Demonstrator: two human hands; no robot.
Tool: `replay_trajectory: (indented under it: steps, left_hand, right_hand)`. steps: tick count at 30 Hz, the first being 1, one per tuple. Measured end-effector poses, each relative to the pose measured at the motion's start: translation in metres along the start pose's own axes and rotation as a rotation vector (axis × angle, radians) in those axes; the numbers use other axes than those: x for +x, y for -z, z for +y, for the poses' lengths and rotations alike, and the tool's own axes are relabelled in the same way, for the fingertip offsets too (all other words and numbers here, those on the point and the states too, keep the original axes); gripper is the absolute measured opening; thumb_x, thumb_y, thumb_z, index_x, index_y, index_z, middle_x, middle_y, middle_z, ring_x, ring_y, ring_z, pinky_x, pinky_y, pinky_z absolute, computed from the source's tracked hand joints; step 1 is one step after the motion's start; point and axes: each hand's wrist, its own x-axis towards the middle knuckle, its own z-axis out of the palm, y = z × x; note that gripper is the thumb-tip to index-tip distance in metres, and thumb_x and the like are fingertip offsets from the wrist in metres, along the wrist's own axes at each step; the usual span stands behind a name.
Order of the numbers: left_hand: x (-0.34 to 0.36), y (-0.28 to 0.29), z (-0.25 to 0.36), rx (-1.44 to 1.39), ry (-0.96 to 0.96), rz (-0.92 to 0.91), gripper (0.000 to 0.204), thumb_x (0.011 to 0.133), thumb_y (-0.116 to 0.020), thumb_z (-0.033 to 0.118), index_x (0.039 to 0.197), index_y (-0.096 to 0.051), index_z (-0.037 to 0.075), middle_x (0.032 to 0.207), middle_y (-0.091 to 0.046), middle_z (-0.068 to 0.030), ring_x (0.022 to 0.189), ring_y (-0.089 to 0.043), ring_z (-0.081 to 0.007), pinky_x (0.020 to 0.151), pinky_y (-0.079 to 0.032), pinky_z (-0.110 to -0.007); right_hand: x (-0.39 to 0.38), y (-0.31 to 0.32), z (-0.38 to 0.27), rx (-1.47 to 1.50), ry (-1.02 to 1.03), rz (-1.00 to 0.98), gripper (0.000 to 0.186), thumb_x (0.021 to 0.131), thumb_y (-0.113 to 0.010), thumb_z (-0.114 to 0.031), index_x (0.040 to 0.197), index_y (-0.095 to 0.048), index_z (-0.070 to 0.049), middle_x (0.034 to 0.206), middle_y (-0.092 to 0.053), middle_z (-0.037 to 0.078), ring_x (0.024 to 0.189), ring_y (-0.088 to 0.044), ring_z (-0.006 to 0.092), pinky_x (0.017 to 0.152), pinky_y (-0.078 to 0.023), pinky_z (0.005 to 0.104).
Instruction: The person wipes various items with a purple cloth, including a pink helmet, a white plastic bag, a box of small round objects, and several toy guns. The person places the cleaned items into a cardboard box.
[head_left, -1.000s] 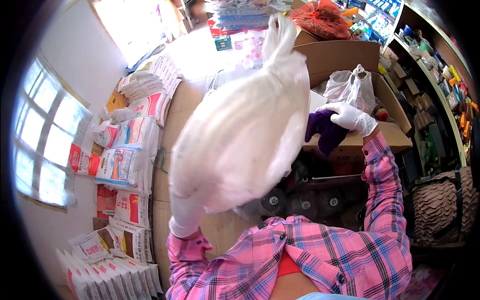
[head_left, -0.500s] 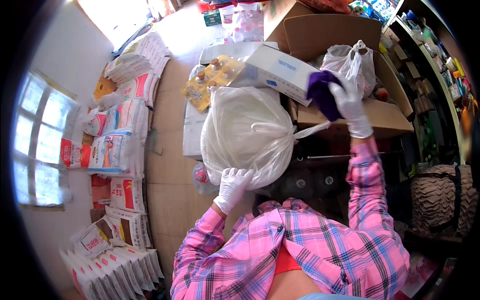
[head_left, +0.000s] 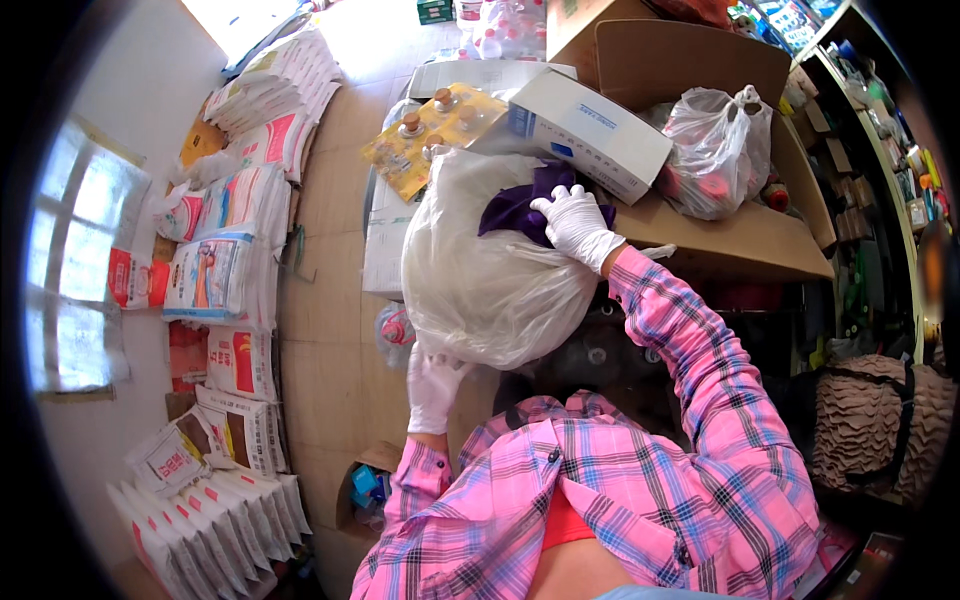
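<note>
R white-gloved hand (head_left: 577, 224): fingers gripping crumpled purple cloth (head_left: 515, 214), extending L of fingertips atop rounded translucent-white plastic bag (head_left: 490, 300). L white-gloved hand (head_left: 433, 388): at bag's near edge; grip can't tell.

Runs down the left middle as a tan tiled floor (head_left: 325, 330). Carries piles of white bags (head_left: 215, 275) along the left, and a small brown box (head_left: 346, 500) near the bottom. Stands at the right as a shelf (head_left: 897, 207), full of little bright things (head_left: 920, 170).
</note>
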Motion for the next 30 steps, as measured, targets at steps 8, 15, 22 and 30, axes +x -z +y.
replay_trajectory:
  steps: [8, 15, 22, 30]
  left_hand:
    - [0.041, -0.006, -0.026, 0.346, -0.107, 0.26, 0.044, 0.084, -0.062, 0.003, 0.128, -0.053, 0.007, 0.113, -0.063, -0.0074, 0.102, -0.063, -0.0243, 0.089, -0.053, -0.042]
    - [0.037, -0.015, -0.044, 0.048, -0.031, 0.273, 0.029, 0.08, -0.058, 0.0, 0.11, -0.058, 0.001, 0.1, -0.064, -0.0117, 0.095, -0.063, -0.029, 0.091, -0.051, -0.046]
    - [0.05, -0.006, -0.041, -0.115, -0.037, 0.348, 0.02, 0.08, -0.057, 0.001, 0.1, -0.058, 0.0, 0.097, -0.063, -0.013, 0.094, -0.061, -0.0309, 0.092, -0.049, -0.05]
    - [0.052, -0.001, -0.04, -0.059, -0.021, 0.282, 0.027, 0.085, -0.058, 0.002, 0.111, -0.057, -0.003, 0.11, -0.064, -0.0151, 0.104, -0.061, -0.0317, 0.098, -0.047, -0.05]
  right_hand:
    - [0.054, 0.082, -0.005, 0.506, 0.153, 0.029, 0.033, 0.081, -0.05, -0.02, 0.108, -0.065, -0.008, 0.103, -0.066, 0.02, 0.103, -0.06, 0.0365, 0.093, -0.046, 0.0438]
    - [0.114, -0.008, -0.067, -0.003, 0.502, 0.24, 0.046, 0.082, -0.055, -0.012, 0.126, -0.059, -0.024, 0.123, -0.055, 0.011, 0.109, -0.053, 0.0339, 0.096, -0.043, 0.0463]
    - [0.055, 0.0, 0.033, -0.096, 0.185, 0.035, 0.049, 0.086, -0.051, -0.009, 0.132, -0.053, -0.025, 0.121, -0.054, 0.017, 0.106, -0.056, 0.0377, 0.091, -0.048, 0.0471]
    - [0.043, 0.085, 0.006, 0.5, 0.049, 0.164, 0.04, 0.083, -0.049, -0.012, 0.121, -0.06, -0.004, 0.111, -0.064, 0.022, 0.106, -0.06, 0.038, 0.097, -0.045, 0.0404]
